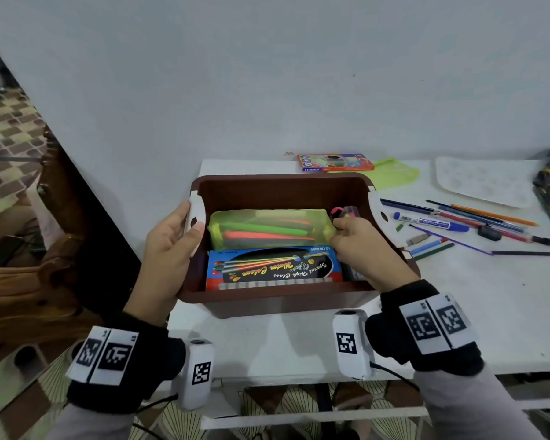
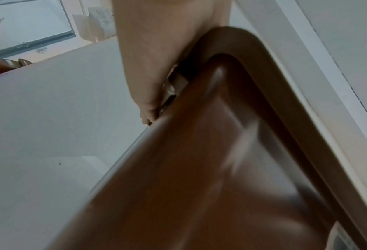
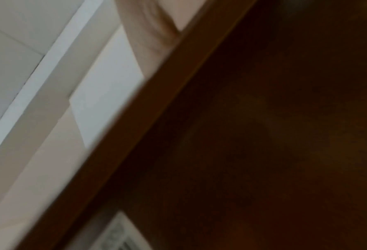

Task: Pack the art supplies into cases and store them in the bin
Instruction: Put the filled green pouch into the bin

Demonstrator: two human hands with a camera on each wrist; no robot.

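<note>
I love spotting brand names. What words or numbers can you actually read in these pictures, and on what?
"Special High Class Water Colour", upside down: blue paint box in the brown bin.
"12 COLOURS": same box, top edge.
"STAEDTLER": red box by the wall.
Blue marker label: too small to read.
Wrist views: no text.

Bin [image 1: 283, 300]: dk brown, white handles. Pouch [image 1: 267, 231]: translucent yellow-green; green & orange-red contents. Watercolour box [image 1: 273, 268]: blue/black, multicolour brush print. Bench [image 1: 458, 312]: white. Wristbands [image 1: 426, 338]: black w/ b&w square-code tags.
</note>
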